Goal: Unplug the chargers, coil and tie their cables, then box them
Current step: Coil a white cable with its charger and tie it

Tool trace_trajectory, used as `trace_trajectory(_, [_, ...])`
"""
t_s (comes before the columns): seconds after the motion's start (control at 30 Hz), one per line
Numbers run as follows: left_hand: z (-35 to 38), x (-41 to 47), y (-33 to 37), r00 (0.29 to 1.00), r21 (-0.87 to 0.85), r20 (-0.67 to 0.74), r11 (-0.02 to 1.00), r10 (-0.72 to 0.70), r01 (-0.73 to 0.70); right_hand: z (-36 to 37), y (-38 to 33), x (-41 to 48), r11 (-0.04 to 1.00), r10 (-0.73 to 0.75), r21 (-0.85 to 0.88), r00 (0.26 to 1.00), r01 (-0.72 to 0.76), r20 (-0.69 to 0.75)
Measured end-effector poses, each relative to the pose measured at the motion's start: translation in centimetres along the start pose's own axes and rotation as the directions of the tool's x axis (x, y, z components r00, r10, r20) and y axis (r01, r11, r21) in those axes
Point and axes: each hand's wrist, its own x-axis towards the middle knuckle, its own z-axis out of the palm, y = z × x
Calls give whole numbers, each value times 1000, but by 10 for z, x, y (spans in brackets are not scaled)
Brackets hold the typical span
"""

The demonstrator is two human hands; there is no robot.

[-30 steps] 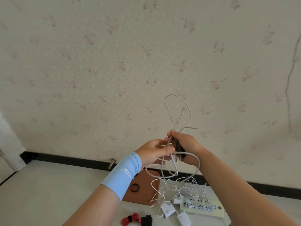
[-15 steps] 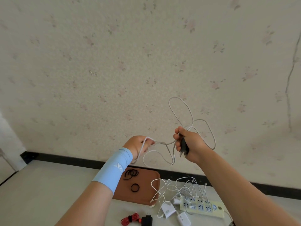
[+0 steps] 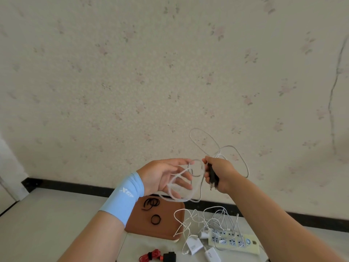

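My right hand is raised in front of the wall, gripping a black charger plug with its prongs pointing down. The plug's white cable loops above and below that hand. My left hand, palm up with fingers spread, has strands of this cable running over its fingers. Below on the table lie a white power strip with tangled white cables, two white chargers beside it, and a black charger with a tied red cable.
A brown tray holds several black elastic bands. The table meets a patterned wall with a black baseboard. A white door frame stands at the far left.
My left hand has come back toward the right hand and opened, palm up, under the cable loops. The right hand with the plug stays nearly in place.
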Motion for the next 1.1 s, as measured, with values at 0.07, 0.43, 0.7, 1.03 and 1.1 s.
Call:
trace_trajectory(0.07, [6, 1, -1, 998, 67, -59, 998, 8, -4, 2, 1, 0, 999, 29, -23, 998, -27, 54])
trace_trajectory(0.43, [11, 31, -18, 897, 403, -336, 905, 287, -138, 6, -3, -4, 966, 98, 203, 953, -161, 287])
trace_trajectory(0.7, [13, 37, -18, 947, 198, -309, 980, 90, -28, -1, -4, -1, 915, 136, 319, 933, -248, 334])
trace_trajectory(1.03, [0, 29, -14, 838, 535, -422, 841, 346, -79, -5, -7, 3, 893, 136, 375, 944, -248, 301])
trace_trajectory(1.1, [-19, 27, -13, 719, 549, -600, 834, 350, 52, -9, -8, 6, 913, 126, 359, 971, -194, 203])
